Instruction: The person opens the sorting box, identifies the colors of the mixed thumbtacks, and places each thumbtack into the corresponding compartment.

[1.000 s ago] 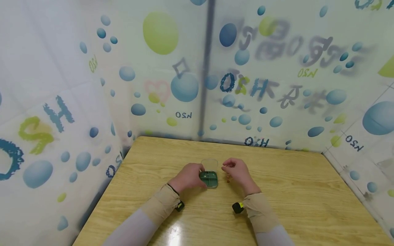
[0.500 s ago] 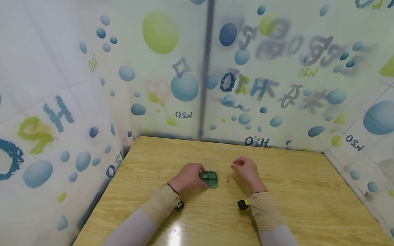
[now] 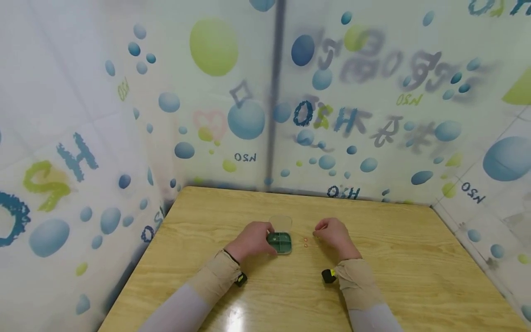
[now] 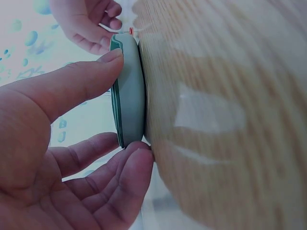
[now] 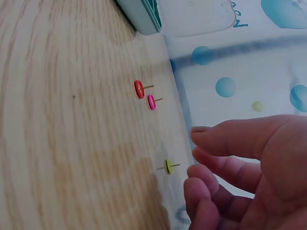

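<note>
My left hand (image 3: 254, 242) grips a small green compartment case (image 4: 129, 91), thumb on one side and fingers on the other. Its clear lid (image 3: 281, 222) stands open at the back. Tiny pale specks show in the far compartments, too small to identify. On the table right of the case lie a red thumbtack (image 5: 139, 89) and a pink thumbtack (image 5: 151, 101), pins upward. My right hand (image 3: 335, 235) hovers close by a yellow thumbtack (image 5: 169, 166), with thumb and index finger slightly apart and nothing visible between them. In the head view the hand hides that yellow tack.
The wooden table (image 3: 398, 258) runs back to a wall (image 3: 352, 92) printed with bubbles and lettering. A second wall (image 3: 74, 138) borders it on the left. Each wrist carries a small black camera, such as the right camera (image 3: 329, 276).
My right hand has moved right, away from the case, and its fingertips have lowered toward the table. My left hand stays on the case. The head view has shifted slightly.
</note>
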A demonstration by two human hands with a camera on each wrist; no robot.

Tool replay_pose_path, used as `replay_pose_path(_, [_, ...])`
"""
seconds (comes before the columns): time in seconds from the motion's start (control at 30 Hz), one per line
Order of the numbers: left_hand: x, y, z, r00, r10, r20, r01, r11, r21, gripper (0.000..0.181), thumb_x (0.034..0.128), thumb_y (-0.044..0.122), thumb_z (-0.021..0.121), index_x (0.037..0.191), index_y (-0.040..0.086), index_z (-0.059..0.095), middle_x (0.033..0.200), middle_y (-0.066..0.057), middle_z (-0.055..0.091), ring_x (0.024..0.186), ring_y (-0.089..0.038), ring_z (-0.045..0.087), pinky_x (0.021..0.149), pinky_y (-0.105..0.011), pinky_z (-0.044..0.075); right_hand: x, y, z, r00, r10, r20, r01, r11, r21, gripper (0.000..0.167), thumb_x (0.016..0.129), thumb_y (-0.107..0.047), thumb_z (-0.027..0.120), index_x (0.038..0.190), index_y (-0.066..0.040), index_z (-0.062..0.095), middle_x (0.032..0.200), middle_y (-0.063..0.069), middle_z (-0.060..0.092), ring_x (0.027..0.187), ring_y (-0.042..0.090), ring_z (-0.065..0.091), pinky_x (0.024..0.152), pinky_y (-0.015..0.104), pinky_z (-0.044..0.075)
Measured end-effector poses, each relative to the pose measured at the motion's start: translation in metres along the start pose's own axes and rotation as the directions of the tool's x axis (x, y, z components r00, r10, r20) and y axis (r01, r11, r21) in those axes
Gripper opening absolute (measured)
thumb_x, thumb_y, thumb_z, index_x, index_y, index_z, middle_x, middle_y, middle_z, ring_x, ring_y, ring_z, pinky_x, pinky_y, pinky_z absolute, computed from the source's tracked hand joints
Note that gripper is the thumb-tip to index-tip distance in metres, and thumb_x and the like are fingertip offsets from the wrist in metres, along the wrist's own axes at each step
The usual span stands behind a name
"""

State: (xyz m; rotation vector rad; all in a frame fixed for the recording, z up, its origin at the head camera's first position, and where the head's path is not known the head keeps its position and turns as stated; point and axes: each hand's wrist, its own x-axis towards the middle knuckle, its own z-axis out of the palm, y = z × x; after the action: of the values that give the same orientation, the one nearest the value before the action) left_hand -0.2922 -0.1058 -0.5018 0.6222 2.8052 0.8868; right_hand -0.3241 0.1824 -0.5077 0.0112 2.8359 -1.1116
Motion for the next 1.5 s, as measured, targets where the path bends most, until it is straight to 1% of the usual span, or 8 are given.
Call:
replay_pose_path(0.1, [-0.002,-0.0016,0.0022,1.0,0.002,0.002,-0.002,1.0,-0.009,0.056,0.0756,0.028,0.098,0.119,0.004,0.072,0.102,-0.008,0.074,0.087,-0.02,0.065,0.08,-0.039,0.056,-0.002,0.0013,0.0022,1.0,0.001,0.024,0.0,1.0,-0.027,0.012,0.092,-0.015,0.08,0.093,-0.005,0.075,0.085,0.008,0.068,0.074,0.021,0.06,0.063,0.029,0.047])
replay_pose_path(0.23, [-0.0034,-0.0041,0.0057,1.0,0.001,0.007,-0.001,1.0,-0.019,0.057,0.0755,0.029,0.098,0.12,0.005,0.072,0.102,-0.007,0.074,0.087,-0.018,0.065,0.079,-0.037,0.056,-0.0041,0.0027,0.0061,0.999,0.002,0.033,0.0,0.998,-0.062,0.01,0.09,-0.014,0.081,0.089,-0.007,0.074,0.084,0.006,0.068,0.077,0.022,0.06,0.066,0.03,0.047])
replay_pose_path(0.4, [-0.0033,-0.0065,0.0076,1.0,0.002,0.0,-0.002,1.0,-0.023,0.057,0.0749,0.029,0.098,0.12,0.005,0.072,0.101,-0.005,0.074,0.085,-0.016,0.064,0.078,-0.035,0.056,-0.0049,0.0039,0.0094,1.0,-0.004,0.027,0.006,0.997,-0.082,0.01,0.087,-0.012,0.083,0.084,-0.009,0.073,0.086,0.006,0.069,0.081,0.023,0.059,0.07,0.032,0.047])
replay_pose_path(0.57, [-0.0028,-0.0071,0.0079,1.0,-0.002,-0.002,0.002,1.0,-0.019,0.057,0.075,0.029,0.098,0.12,0.006,0.072,0.1,-0.004,0.073,0.085,-0.015,0.063,0.077,-0.035,0.055,-0.0044,0.0039,0.0096,0.999,-0.028,0.017,0.03,0.993,-0.115,0.011,0.086,-0.01,0.083,0.082,-0.008,0.074,0.083,0.005,0.069,0.079,0.022,0.06,0.07,0.032,0.048])
replay_pose_path(0.7, [-0.0034,-0.0048,0.0061,1.0,-0.005,0.002,0.005,1.0,-0.029,0.057,0.075,0.028,0.098,0.12,0.006,0.072,0.1,-0.006,0.073,0.085,-0.016,0.063,0.077,-0.036,0.055,-0.004,0.0044,0.0092,0.999,-0.033,0.015,0.035,0.99,-0.135,0.011,0.086,-0.009,0.084,0.081,-0.008,0.075,0.082,0.005,0.07,0.077,0.021,0.061,0.07,0.032,0.049])
replay_pose_path(0.87, [-0.0035,-0.0041,0.0044,1.0,-0.001,0.0,0.001,0.999,-0.033,0.056,0.0747,0.027,0.098,0.119,0.005,0.072,0.099,-0.007,0.073,0.084,-0.016,0.063,0.076,-0.036,0.055,-0.0049,0.0042,0.0081,0.999,-0.038,0.01,0.039,0.991,-0.124,0.01,0.086,-0.007,0.083,0.08,-0.007,0.076,0.08,0.005,0.07,0.076,0.021,0.061,0.069,0.033,0.05])
replay_pose_path(1.1, [-0.0014,-0.0053,0.0047,1.0,-0.01,-0.004,0.01,0.999,-0.03,0.056,0.074,0.028,0.098,0.119,0.006,0.072,0.098,-0.005,0.073,0.084,-0.015,0.063,0.077,-0.035,0.055,-0.0044,0.0032,0.0064,0.999,-0.046,-0.005,0.046,0.991,-0.125,0.008,0.087,-0.006,0.081,0.079,-0.007,0.078,0.081,0.005,0.072,0.076,0.02,0.062,0.07,0.034,0.052])
replay_pose_path(1.5, [0.0027,-0.0039,0.0029,1.0,-0.009,-0.005,0.009,1.0,-0.025,0.057,0.0737,0.028,0.098,0.119,0.006,0.072,0.097,-0.005,0.072,0.083,-0.015,0.062,0.077,-0.035,0.054,-0.0013,0.0033,0.0031,0.999,-0.039,-0.032,0.035,0.991,-0.133,0.011,0.089,-0.006,0.08,0.078,-0.007,0.077,0.078,0.004,0.07,0.074,0.02,0.06,0.066,0.031,0.05])
